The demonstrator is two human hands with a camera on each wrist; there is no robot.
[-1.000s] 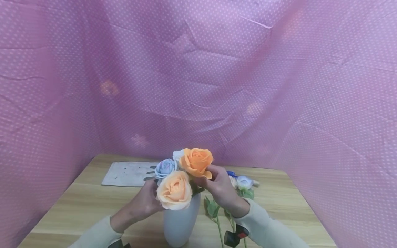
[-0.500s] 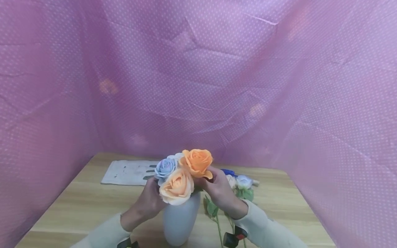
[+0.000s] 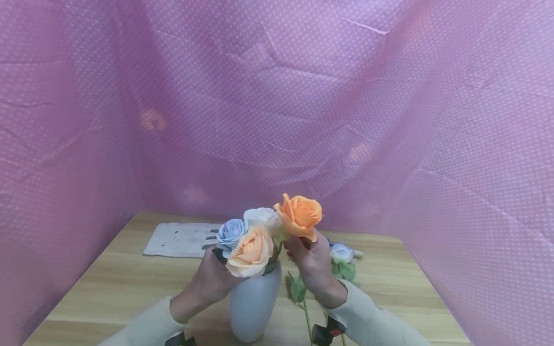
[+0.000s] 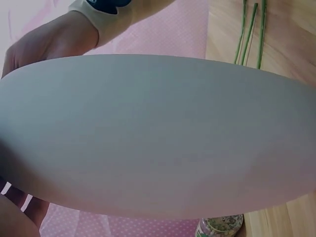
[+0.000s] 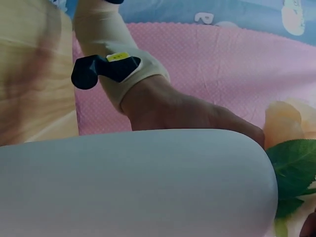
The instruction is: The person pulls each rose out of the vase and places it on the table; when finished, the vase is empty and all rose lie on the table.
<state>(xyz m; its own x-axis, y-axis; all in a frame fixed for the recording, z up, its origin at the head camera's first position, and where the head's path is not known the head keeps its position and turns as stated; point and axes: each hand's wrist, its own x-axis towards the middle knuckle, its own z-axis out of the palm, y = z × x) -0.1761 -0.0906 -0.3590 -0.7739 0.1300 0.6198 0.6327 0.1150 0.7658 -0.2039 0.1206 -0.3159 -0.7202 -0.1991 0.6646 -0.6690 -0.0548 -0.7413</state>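
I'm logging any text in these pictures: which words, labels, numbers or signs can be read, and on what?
"P", apparently: a white letter-like mark on the blue patterned fabric.
Too small to read: the yellow rectangular sticker on the black wrist-worn device.
None visible on the smooth pale grey vase.

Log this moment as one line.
right hand: pinches layered orange rose below bloom; left hand: near mouth of oval grey vase; above vase: peach rose, white bloom, light-blue rose
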